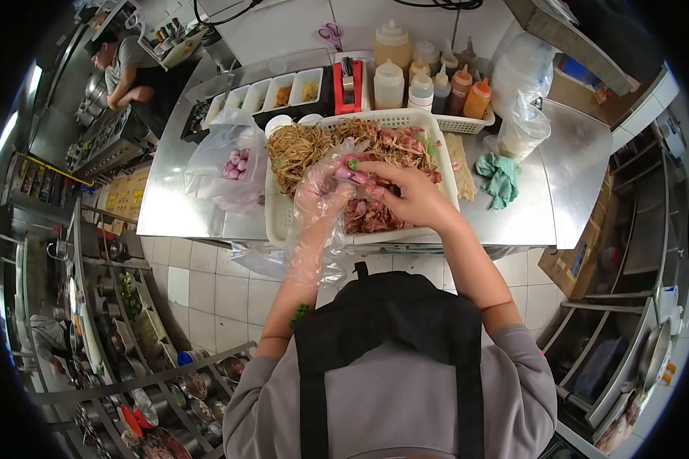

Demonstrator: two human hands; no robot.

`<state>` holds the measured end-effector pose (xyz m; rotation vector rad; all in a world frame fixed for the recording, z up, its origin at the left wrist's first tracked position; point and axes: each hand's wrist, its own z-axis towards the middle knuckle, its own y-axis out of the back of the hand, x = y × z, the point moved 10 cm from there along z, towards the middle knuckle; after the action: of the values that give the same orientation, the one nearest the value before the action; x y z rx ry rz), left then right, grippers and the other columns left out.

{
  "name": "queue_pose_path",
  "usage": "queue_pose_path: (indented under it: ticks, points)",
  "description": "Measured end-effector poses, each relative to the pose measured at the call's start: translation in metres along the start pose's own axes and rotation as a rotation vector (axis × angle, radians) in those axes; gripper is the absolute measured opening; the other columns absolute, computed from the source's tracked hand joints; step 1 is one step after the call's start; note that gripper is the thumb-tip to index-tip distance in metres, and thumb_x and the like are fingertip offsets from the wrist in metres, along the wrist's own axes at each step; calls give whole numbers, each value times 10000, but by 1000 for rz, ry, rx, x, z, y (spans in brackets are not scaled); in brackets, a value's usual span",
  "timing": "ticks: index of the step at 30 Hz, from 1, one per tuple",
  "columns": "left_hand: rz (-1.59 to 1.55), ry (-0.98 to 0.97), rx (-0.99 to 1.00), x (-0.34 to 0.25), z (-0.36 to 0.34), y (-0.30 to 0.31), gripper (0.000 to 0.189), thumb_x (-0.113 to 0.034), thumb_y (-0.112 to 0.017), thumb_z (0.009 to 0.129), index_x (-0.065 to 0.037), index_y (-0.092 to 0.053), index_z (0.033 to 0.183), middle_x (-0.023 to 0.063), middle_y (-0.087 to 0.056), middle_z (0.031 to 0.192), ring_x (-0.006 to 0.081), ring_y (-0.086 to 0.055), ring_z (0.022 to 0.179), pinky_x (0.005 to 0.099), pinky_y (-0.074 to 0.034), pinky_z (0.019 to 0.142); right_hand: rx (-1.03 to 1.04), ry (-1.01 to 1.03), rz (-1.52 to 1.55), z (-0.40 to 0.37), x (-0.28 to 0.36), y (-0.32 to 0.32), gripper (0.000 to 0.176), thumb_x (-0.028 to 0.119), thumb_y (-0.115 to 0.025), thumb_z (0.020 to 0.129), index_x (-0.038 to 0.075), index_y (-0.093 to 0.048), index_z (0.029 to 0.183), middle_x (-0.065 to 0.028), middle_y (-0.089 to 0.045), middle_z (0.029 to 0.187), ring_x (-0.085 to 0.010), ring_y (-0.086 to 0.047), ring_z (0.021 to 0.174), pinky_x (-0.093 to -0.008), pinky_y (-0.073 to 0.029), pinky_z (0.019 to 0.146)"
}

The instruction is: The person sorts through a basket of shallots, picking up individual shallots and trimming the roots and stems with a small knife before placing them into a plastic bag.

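A thin clear plastic glove covers my left hand [318,195], whose fingers are closed around a small purple-pink shallot [349,174]. A bit of green shows at its top. My bare right hand [409,197] comes from the other side, thumb and forefinger pinching at the same shallot. Both hands are over a white plastic basket [277,223]. Inside it lie a heap of brown, root-like strands [292,157] on the left and reddish skins or scraps [373,219] in the middle and right. To the left, more peeled shallots [237,164] sit in a clear plastic bag [207,177].
Behind the basket stand white tubs of chopped ingredients [283,90], a red holder [348,88] and sauce bottles [390,83]. A green cloth [499,180] lies to the right on the steel table [574,191]. Another person [130,73] works at the far left.
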<state>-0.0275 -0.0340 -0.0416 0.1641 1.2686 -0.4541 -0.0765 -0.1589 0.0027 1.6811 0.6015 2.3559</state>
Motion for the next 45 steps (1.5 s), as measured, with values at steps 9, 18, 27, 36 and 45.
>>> queue_pose_path:
  ticks: [9,18,27,36,45]
  points:
    - [-16,-72,7,-12,2,-3,458,-7,-650,797,13,-485,1224,95,-565,1149,140,-558,988,281,-472,852,-98,116,-24,1,2,4,315,49,-582,839,41,-576,1154,-154,-641,1057,-288,-624,969,-327,-463,844]
    - [-108,-44,-32,-25,0,-17,432,-10,-618,822,27,-475,1228,111,-567,1115,153,-574,961,292,-478,846,-164,20,67,4,-7,3,288,21,-565,844,29,-584,1132,-138,-643,1062,-238,-620,980,-311,-457,848]
    - [-295,48,-150,-14,-1,-14,348,-9,-622,822,24,-531,1156,108,-601,1049,160,-596,942,283,-486,852,-125,-71,293,6,-13,-4,277,118,-586,887,17,-581,1145,-86,-629,1096,-139,-557,1008,-267,-413,896]
    - [-284,17,-214,8,-7,3,356,16,-630,809,15,-538,1154,102,-596,1078,159,-575,976,287,-466,873,-141,-81,194,3,-26,10,345,172,-577,899,59,-534,1222,-93,-615,1130,-168,-573,1005,-299,-421,903]
    - [-130,33,-205,-1,-6,7,387,10,-658,793,15,-548,1164,85,-612,1048,128,-573,916,264,-472,800,-70,-49,44,3,-15,-6,299,130,-586,885,32,-566,1166,-126,-621,1125,-197,-579,1035,-309,-412,928]
